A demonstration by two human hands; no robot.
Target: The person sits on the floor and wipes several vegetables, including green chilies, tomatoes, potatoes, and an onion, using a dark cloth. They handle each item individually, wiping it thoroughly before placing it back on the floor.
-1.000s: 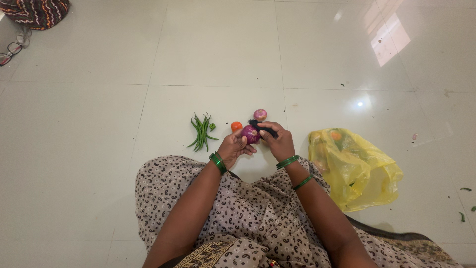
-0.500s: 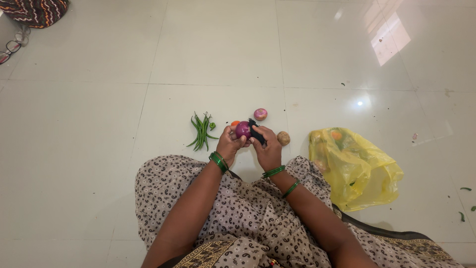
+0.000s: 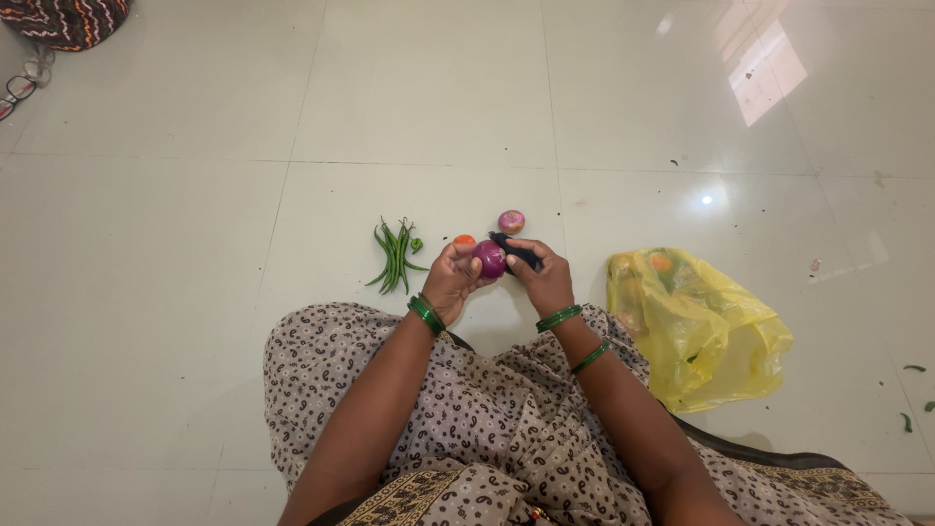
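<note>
My left hand [image 3: 452,281] holds a purple onion [image 3: 490,259] up in front of me. My right hand [image 3: 543,278] grips a black-handled knife [image 3: 516,252] laid against the onion's right side. Both wrists wear green bangles. On the floor just beyond lie a second onion [image 3: 511,221], an orange-red tomato [image 3: 464,240] partly behind my left hand, and a bunch of green chillies [image 3: 395,256].
A crumpled yellow plastic bag [image 3: 697,326] with vegetables inside lies at my right. Patterned cloth covers my lap [image 3: 467,409]. A striped bundle [image 3: 66,19] and spectacles [image 3: 18,90] are at the far left. Small green scraps [image 3: 914,370] dot the tiled floor at right.
My right hand has swung back to the right, covering the small brown vegetable seen beside it half a second ago. The onion has shifted slightly right and turned in my left hand.
</note>
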